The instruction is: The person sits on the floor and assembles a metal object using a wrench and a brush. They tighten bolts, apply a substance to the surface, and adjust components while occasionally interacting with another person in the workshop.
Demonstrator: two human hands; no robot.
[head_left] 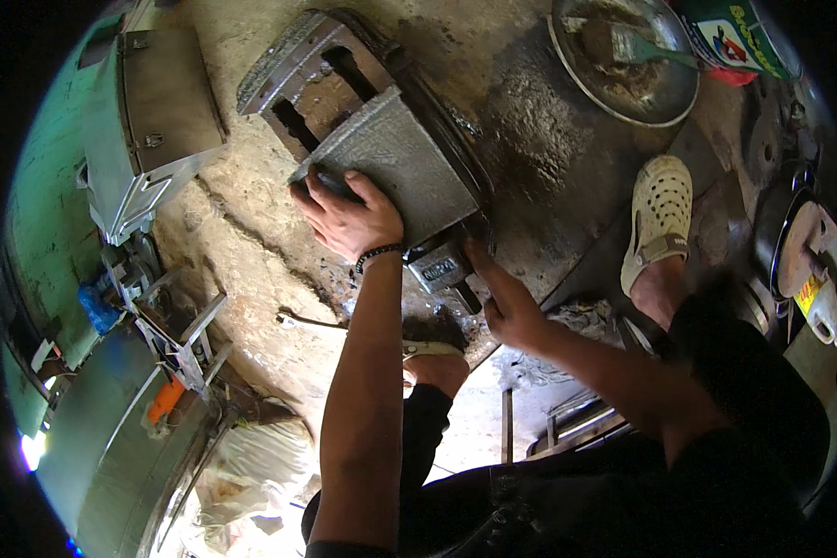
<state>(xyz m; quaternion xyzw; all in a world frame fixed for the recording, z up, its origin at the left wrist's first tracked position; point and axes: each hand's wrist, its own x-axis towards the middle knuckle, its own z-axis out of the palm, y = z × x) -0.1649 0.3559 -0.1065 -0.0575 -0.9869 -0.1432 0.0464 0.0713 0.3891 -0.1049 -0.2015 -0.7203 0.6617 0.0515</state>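
A large grey metal casting (400,172) with a slotted open frame at its far end lies on the floor ahead of me. My left hand (349,219) is on its near left edge, fingers curled over the edge, around a dark rounded part. At the near end of the casting is a smaller metal block (440,268) with raised marks and a dark stub. My right hand (511,302) is beside this block, index finger stretched toward the casting's near corner, other fingers curled. What those fingers close on is hidden.
A round metal pan (567,70) with a brush (646,48) lies at the far right. A metal box (172,98) stands at the left. A wrench (309,321) lies near my left forearm. To the right are a plastic bottle (818,307) and my clog (662,200).
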